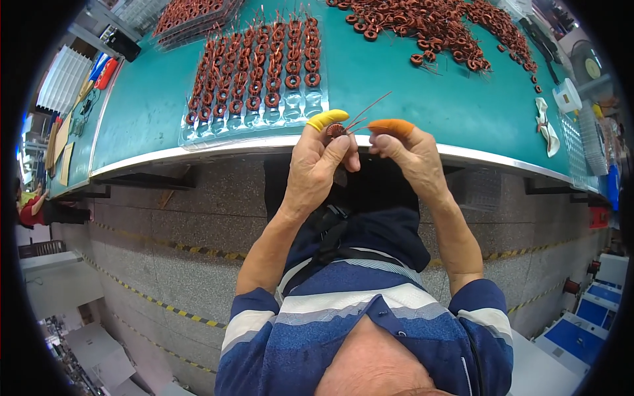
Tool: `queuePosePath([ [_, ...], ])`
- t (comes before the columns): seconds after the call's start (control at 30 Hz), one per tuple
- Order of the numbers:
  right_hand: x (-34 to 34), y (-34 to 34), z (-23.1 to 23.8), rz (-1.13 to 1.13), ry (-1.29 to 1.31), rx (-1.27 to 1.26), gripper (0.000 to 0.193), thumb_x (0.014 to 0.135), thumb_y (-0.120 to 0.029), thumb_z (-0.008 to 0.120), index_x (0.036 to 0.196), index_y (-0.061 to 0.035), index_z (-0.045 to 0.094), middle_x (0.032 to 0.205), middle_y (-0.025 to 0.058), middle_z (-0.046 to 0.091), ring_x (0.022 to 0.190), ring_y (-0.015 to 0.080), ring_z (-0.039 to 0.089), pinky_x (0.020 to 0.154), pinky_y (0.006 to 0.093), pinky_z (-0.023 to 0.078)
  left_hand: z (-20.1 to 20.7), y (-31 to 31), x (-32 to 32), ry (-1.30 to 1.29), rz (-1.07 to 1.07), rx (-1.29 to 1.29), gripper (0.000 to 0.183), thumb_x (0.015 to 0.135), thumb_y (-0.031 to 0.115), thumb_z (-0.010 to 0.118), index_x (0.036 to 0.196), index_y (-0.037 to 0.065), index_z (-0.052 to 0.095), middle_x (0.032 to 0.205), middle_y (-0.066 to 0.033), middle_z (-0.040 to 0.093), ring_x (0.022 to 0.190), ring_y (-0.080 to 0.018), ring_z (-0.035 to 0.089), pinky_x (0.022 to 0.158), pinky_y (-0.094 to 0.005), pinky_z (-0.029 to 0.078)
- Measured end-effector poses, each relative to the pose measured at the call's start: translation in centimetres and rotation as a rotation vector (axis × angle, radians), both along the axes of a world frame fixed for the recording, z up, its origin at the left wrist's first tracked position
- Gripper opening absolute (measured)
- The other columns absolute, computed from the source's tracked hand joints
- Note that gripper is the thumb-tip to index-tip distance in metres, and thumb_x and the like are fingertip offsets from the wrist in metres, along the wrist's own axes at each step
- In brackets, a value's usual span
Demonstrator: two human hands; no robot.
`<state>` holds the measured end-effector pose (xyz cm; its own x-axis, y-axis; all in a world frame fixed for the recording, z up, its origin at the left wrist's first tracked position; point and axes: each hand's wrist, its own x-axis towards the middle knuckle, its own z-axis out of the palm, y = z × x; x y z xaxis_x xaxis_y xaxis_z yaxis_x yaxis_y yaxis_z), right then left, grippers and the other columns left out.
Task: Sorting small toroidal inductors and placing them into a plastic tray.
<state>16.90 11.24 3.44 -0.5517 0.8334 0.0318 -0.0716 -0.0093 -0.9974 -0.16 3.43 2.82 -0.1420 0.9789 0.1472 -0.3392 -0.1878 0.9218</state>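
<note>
Just off the table's front edge, my left hand (316,162) pinches a copper-wound toroidal coil (335,131) between thumb and forefinger. A yellow finger cot covers that forefinger. Long copper wire leads (370,109) stick out of the coil toward the upper right. My right hand (416,158), with an orange cot on its forefinger, closes thumb and forefinger at the wire ends; whether every lead is in that pinch cannot be made out. Left of my hands lies a clear plastic tray (257,123) holding rows of similar coils (254,66), with bare pockets along its near right side.
A big heap of loose coils (422,30) covers the back right of the green table (409,86). More filled trays (195,20) sit at the back left. At the right are a white tub (566,96), a white cloth (547,129) and stacked clear trays (584,142). Another person (49,208) is far left.
</note>
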Motion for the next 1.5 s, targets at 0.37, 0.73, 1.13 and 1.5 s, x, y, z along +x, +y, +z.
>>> queuePosePath([
  [0.37, -2.1, -0.7, 0.5, -0.199, 0.000, 0.222, 0.033, 0.096, -0.028, 0.056, 0.096, 0.0025, 0.067, 0.073, 0.0059, 0.066, 0.061, 0.0094, 0.060, 0.056, 0.0218, 0.048, 1.1, 0.3, 0.5, 0.106, 0.021, 0.020, 0.030, 0.097, 0.014, 0.052, 0.122, -0.002, 0.045, 0.087, -0.0087, 0.058, 0.069, -0.0144, 0.058, 0.065, -0.0252, 0.049],
  [0.73, -2.4, 0.1, 0.5, -0.135, 0.119, -0.084, 0.032, 0.095, -0.026, 0.056, 0.105, 0.0046, 0.059, 0.074, 0.0061, 0.061, 0.057, 0.0086, 0.054, 0.053, 0.0186, 0.040, 0.9, -0.3, -0.6, -0.127, -0.076, -0.067, 0.027, 0.098, 0.014, 0.048, 0.120, -0.001, 0.044, 0.078, -0.0079, 0.056, 0.064, -0.0155, 0.061, 0.061, -0.0245, 0.050],
  [1.13, -2.9, -0.6, -0.2, -0.201, 0.176, -0.086, 0.025, 0.091, -0.024, 0.064, 0.081, -0.0032, 0.055, 0.052, 0.0025, 0.051, 0.039, 0.0085, 0.045, 0.036, 0.0202, 0.029, -1.1, -0.6, -1.0, 0.054, 0.020, -0.078, 0.041, 0.100, 0.037, 0.044, 0.106, -0.001, 0.057, 0.072, -0.0017, 0.055, 0.057, -0.0083, 0.055, 0.050, -0.0197, 0.043],
  [1.5, -4.4, 0.1, 0.5, -0.339, 0.267, -0.129, 0.033, 0.091, -0.031, 0.064, 0.093, 0.0012, 0.058, 0.058, 0.0032, 0.054, 0.043, 0.0084, 0.050, 0.039, 0.0186, 0.035, -0.4, -0.8, -2.7, 0.024, -0.015, 0.044, 0.031, 0.098, 0.025, 0.051, 0.121, 0.005, 0.050, 0.074, -0.0021, 0.056, 0.058, -0.0070, 0.051, 0.050, -0.0185, 0.039],
])
